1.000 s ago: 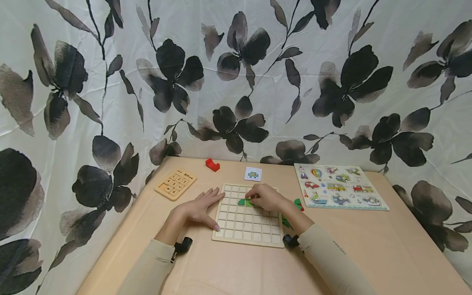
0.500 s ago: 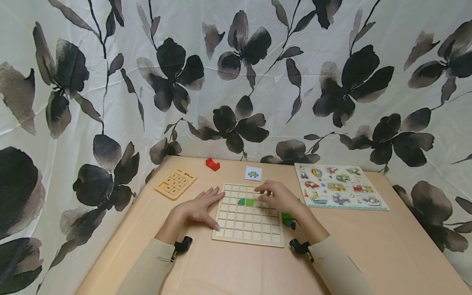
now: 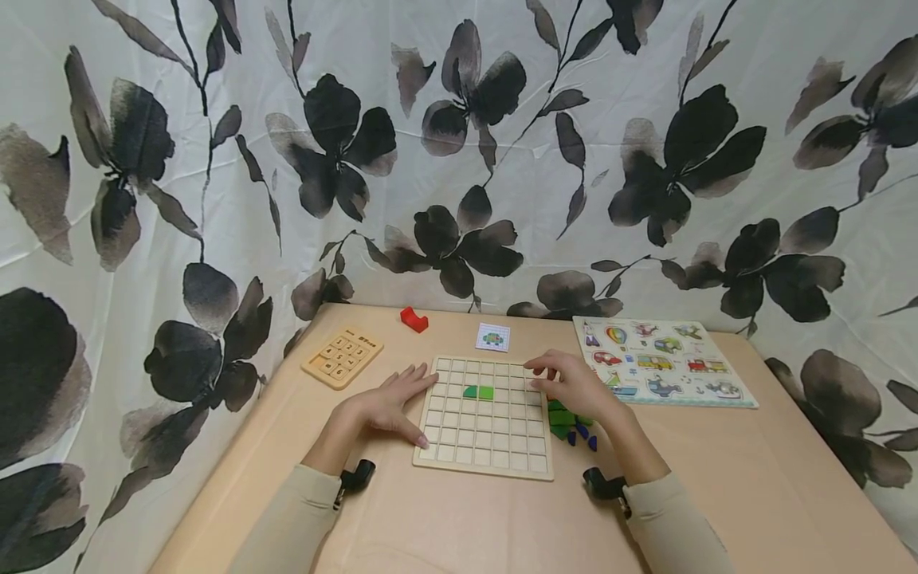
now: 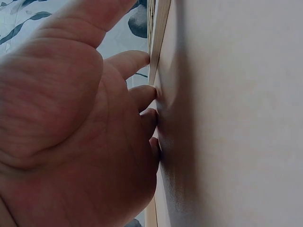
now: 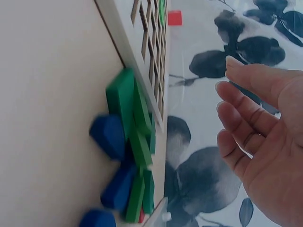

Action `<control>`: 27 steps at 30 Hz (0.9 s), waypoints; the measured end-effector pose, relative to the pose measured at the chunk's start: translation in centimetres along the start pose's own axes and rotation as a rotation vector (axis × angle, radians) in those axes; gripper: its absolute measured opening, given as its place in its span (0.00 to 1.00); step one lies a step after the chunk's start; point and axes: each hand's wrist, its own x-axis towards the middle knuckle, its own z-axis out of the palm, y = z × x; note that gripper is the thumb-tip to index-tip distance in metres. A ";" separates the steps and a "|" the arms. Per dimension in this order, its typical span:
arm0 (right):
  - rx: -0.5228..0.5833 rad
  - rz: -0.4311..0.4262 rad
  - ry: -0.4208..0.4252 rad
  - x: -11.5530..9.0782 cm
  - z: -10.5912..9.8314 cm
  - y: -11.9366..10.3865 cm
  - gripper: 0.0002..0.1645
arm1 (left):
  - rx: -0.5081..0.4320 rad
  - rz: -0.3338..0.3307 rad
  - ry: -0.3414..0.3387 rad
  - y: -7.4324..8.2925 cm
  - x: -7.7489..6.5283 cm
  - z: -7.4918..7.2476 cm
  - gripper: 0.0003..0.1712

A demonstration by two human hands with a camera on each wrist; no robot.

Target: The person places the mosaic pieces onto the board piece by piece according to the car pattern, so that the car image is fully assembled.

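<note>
A pale wooden grid board [image 3: 476, 438] lies in the middle of the table. My left hand [image 3: 380, 408] steadies its left side, thumb on the lower edge and fingers spread along the upper part; in the left wrist view the fingertips [image 4: 147, 97] meet the board's side. Two green pieces sit side by side in the grid: a darker one with a rounded corner [image 3: 469, 392] and a brighter square [image 3: 486, 393]. Over the board's right edge hovers my right hand [image 3: 577, 389], fingers loosely bent around nothing. Below it are loose green blocks [image 5: 139, 146] and blue blocks [image 5: 109, 135].
Behind the grid board lies a small patterned card [image 3: 492, 338], with a red notched block [image 3: 413, 320] farther left. A wooden number board [image 3: 343, 359] is at the left. At the right lies a picture puzzle board [image 3: 674, 383]. A floral cloth [image 3: 459, 159] hangs behind the table.
My right hand has let go of the bright green square in the grid and drawn back to the right, uncovering the loose blocks. The left hand has stayed put.
</note>
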 end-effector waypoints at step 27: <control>0.004 0.073 0.063 -1.4 -1.9 3.4 0.18 | -0.001 0.001 0.002 0.1 -0.1 -0.1 0.72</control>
